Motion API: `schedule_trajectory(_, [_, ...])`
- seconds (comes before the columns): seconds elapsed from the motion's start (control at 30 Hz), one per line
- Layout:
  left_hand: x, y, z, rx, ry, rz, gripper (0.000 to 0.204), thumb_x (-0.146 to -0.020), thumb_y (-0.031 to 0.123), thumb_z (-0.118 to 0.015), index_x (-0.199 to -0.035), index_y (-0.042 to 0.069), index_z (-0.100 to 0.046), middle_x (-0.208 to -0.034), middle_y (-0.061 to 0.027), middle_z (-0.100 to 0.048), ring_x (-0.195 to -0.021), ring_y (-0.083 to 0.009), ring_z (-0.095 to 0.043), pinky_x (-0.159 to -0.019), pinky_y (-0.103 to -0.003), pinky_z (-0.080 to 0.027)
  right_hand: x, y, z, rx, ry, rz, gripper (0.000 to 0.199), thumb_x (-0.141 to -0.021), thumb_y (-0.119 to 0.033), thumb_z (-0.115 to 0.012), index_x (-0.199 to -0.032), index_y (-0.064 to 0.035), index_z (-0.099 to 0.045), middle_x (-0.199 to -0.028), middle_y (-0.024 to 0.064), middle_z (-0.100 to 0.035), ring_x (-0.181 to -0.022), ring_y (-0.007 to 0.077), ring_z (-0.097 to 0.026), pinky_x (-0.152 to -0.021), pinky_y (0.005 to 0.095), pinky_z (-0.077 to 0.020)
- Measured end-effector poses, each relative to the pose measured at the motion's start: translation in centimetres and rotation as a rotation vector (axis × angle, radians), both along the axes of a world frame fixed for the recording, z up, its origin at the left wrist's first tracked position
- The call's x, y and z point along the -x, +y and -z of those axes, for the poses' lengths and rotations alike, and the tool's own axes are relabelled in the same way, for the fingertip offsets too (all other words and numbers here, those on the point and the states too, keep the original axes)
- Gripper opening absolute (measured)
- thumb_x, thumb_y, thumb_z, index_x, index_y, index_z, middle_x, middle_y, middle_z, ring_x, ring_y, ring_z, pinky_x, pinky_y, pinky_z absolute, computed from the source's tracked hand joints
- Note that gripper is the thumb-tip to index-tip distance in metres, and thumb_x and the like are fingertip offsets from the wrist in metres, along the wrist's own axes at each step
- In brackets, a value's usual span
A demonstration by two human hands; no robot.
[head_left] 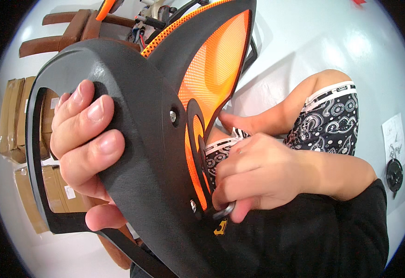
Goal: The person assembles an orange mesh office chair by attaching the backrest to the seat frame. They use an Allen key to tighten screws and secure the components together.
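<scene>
Closest to view, a chair back (158,220) of black plastic slants across the middle, its broad frame running from the upper left down to the lower edge and its orange mesh (221,60) rising toward the top. The left hand (89,148) is on its left part, by a large framed opening: the fingers are half curled around the inner edge, fingertips resting on the smooth black face, the thumb set apart below them, so the hand has hold of the frame. Two silvery bolts sit in the plastic, an upper bolt (173,116) near the mesh and a lower bolt (193,206) farther down.

Just beside the lower bolt, the right hand (258,173) is folded nearly closed, with a small bent metal tool (224,211) pinched at the thumb and curled fingers; it is blurred, and whether its tip touches a bolt cannot be told.

Beyond the hands show the person's bent bare leg (276,109) and black-and-white paisley shorts (327,120). Farther right, on the pale floor (276,46), a printed paper sheet (393,134) lies next to a round black part (394,175). At the far left stand stacked cardboard boxes (12,120), and above them is brown furniture (75,30).
</scene>
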State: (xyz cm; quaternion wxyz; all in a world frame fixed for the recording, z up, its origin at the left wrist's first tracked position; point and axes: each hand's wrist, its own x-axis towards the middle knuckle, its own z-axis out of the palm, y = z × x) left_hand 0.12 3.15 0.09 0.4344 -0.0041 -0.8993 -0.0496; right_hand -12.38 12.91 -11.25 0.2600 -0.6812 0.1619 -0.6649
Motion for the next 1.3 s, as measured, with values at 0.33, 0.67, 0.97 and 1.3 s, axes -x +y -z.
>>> schedule_trajectory(0.33, [-0.2, -0.5, 0.0, -0.003, -0.05, 0.057, 0.069, -0.089, 0.055, -0.006, -0.102, 0.005, -0.051, -0.106, -0.0205, -0.053, -0.113, -0.0355, -0.045, -0.101, -0.051, -0.028, 2.6, -1.7, -3.1, 0.365, 0.239, 0.593, 0.013, -0.056, -0.012, -0.06, -0.061, -0.0192, -0.05, -0.065, -0.0054, -0.041, -0.055, 0.0104, -0.041, -0.05, 0.0269, -0.0333])
schedule_trajectory(0.67, [1.1, -0.6, 1.5, -0.026, 0.081, 0.04, 0.069, -0.089, 0.056, -0.005, -0.095, 0.008, -0.053, -0.099, -0.0162, -0.057, -0.107, -0.0317, -0.05, -0.101, -0.046, -0.027, 3.8, -1.7, -4.8, 0.326, 0.289, 0.57, 0.013, -0.054, -0.01, -0.056, -0.056, -0.0171, -0.045, -0.06, -0.0048, -0.035, -0.052, 0.0099, -0.035, -0.047, 0.0238, -0.0312])
schedule_trajectory(0.97, [-0.5, -2.6, -0.4, 0.171, -0.013, 0.098, 0.068, -0.089, 0.057, -0.005, -0.09, 0.011, -0.055, -0.094, -0.0124, -0.06, -0.103, -0.0279, -0.053, -0.1, -0.042, -0.027, 4.2, -1.5, -6.4, 0.346, 0.345, 0.492, 0.012, -0.057, -0.012, -0.056, -0.057, -0.0165, -0.045, -0.059, -0.0047, -0.033, -0.05, 0.0083, -0.034, -0.045, 0.0213, -0.0293])
schedule_trajectory(1.3, [1.3, -0.4, 0.7, 0.006, 0.096, 0.003, 0.069, -0.088, 0.058, -0.005, -0.09, 0.011, -0.056, -0.095, -0.0132, -0.06, -0.103, -0.0288, -0.053, -0.1, -0.042, -0.027, 4.1, -1.7, -5.4, 0.442, 0.425, 0.681, 0.011, -0.059, -0.013, -0.054, -0.058, -0.0162, -0.044, -0.059, -0.0047, -0.031, -0.049, 0.0069, -0.034, -0.046, 0.0205, -0.0282])
